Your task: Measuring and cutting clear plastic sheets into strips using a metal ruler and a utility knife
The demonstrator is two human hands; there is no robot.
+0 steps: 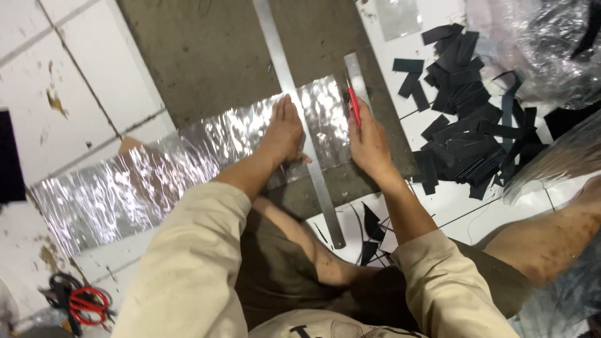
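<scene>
A long strip of crinkled silver foil [156, 169] lies across a tiled floor and a grey board [213, 56]. A long metal ruler [294, 100] runs across the foil, from the top edge down to my knees. My left hand [285, 131] lies flat on the foil, pressed against the ruler's left edge. On the ruler's right side, my right hand [369, 147] grips a red-handled cutting tool [354, 103] whose tip rests on the foil's right end.
A heap of black cut strips [463, 119] lies on white sheet at the right, under crumpled clear plastic [538, 44]. A shorter metal ruler [355, 74] lies by the foil's end. Red-handled scissors [84, 303] sit at the bottom left. Black scraps [370, 235] lie near my knee.
</scene>
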